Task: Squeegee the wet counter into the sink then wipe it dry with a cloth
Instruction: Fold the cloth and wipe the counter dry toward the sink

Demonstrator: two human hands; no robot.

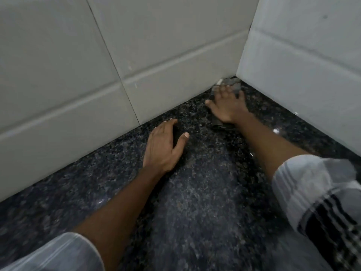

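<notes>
The dark speckled granite counter (195, 192) fills the lower part of the head view and meets tiled walls in a far corner. My right hand (226, 105) lies flat with spread fingers on a dark grey cloth (230, 84), pressing it into that corner; the cloth shows past the fingertips and again under the wrist. My left hand (164, 145) rests on the bare counter near the back wall, fingers relaxed and thumb spread, holding nothing. No squeegee or sink is in view.
A pale tiled back wall (97, 65) runs along the counter's far edge, and a second tiled wall (302, 65) closes the right side. Small wet glints (276, 131) show on the counter near the right wall.
</notes>
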